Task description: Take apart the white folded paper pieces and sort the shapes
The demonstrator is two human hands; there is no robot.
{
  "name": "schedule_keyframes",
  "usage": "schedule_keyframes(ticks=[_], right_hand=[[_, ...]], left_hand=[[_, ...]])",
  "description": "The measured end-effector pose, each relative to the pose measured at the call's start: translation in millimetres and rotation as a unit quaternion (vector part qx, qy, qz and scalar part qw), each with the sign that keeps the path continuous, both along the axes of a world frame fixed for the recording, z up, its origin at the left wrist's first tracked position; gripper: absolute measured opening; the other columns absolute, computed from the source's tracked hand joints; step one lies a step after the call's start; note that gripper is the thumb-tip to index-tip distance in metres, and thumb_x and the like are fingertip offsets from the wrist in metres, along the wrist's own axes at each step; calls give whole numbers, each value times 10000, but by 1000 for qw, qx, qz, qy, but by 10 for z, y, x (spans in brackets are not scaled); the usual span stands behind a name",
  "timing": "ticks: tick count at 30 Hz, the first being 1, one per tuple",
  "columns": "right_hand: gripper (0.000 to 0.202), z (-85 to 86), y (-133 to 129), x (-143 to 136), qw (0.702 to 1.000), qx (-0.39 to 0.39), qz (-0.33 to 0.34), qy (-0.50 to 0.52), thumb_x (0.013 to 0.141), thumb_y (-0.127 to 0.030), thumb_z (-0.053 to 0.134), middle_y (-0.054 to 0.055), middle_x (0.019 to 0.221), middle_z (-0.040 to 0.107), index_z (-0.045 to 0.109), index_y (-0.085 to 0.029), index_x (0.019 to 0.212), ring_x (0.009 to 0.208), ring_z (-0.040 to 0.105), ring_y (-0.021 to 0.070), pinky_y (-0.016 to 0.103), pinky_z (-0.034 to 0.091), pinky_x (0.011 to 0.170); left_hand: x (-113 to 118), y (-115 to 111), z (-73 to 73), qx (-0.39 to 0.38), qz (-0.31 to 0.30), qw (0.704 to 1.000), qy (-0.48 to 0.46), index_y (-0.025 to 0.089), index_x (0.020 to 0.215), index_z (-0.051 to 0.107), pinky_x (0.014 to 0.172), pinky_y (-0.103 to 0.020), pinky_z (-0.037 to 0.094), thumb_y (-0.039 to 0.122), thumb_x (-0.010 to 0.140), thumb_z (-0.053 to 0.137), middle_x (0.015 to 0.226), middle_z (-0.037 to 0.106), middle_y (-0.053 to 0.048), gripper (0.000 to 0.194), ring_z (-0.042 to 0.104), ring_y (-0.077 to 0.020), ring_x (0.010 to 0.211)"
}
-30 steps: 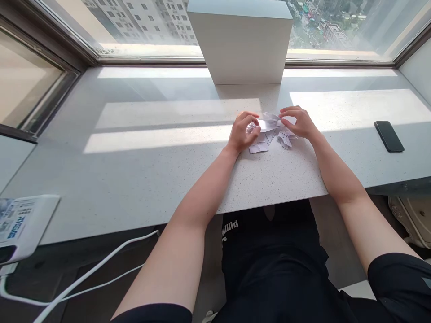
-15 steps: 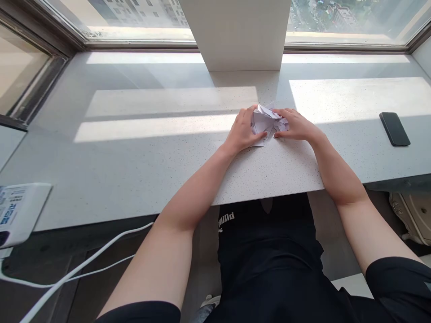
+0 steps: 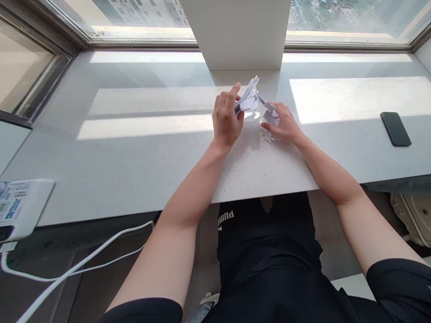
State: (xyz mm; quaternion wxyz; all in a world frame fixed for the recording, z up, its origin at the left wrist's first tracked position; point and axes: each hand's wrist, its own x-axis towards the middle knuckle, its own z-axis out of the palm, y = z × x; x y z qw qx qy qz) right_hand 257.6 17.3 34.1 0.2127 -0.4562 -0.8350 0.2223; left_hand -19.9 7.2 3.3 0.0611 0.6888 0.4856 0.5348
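My left hand (image 3: 228,114) grips a bundle of thin folded white paper (image 3: 247,96) between thumb and fingers, its layered edges fanned up and to the right. To its right, my right hand (image 3: 284,122) is closed round crumpled white paper pieces (image 3: 271,115) near the counter surface. Below the right fingertips a small folded scrap (image 3: 268,136) touches the counter. Whether the papers in the two hands are joined cannot be made out.
The speckled white counter (image 3: 141,170) runs under the windows. A black phone (image 3: 395,129) lies at the right. At the far left sits a white device (image 3: 25,206) with cables (image 3: 101,246). A pale pillar (image 3: 240,36) stands behind the hands.
Both hands were close together around one paper heap. My left hand has moved left and lifted a fanned bundle; my right hand has shifted slightly left, and the heap has spread apart.
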Motion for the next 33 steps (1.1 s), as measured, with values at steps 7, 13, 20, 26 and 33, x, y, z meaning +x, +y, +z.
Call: schedule_keyframes(ticks=[7, 13, 20, 26, 33], right_hand=[[872, -38, 114, 229, 993, -48, 102, -36, 1023, -717, 897, 133, 1983, 597, 769, -371, 1813, 1952, 320, 578, 833, 268, 1599], [588, 60, 154, 282, 994, -80, -9, 68, 1132, -432, 582, 166, 1791, 768, 748, -273, 1674, 1685, 669, 494, 776, 537, 1451], [648, -28, 219, 270, 994, -12, -95, 48, 1257, -556, 510, 214, 1662, 750, 597, -279, 1836, 1557, 739, 476, 734, 635, 1356], [826, 6, 180, 358, 996, 93, -5, 9, 1132, -516, 780, 189, 1900, 599, 556, -358, 1911, 1783, 493, 609, 921, 462, 1454], [471, -37, 150, 319, 990, 48, 131, -10, 1175, -429, 690, 181, 1628, 854, 867, -308, 1595, 1564, 717, 490, 785, 572, 1372]], left_hand=[[47, -21, -43, 4, 8, 1000, -6, 340, 1605, 749, 1379, -722, 612, 399, 1185, 741, 1471, 768, -144, 424, 716, -463, 1574], [119, -114, -45, -66, -165, 976, 122, 366, 1742, 672, 1396, -760, 608, 498, 1081, 897, 1683, 773, -131, 711, 711, -470, 1575], [132, -351, 204, -161, -275, 941, 117, 344, 1816, 702, 1481, -699, 569, 838, 773, 1165, 1849, 690, -188, 1243, 632, -528, 1755], [83, -345, 240, -194, -231, 942, 146, 307, 1919, 588, 1535, -743, 461, 1069, 922, 901, 1961, 600, -224, 1294, 542, -550, 1835], [211, -338, 82, -219, -129, 951, 177, 222, 1838, 651, 1432, -663, 583, 537, 1128, 839, 1734, 802, -218, 799, 746, -454, 1618]])
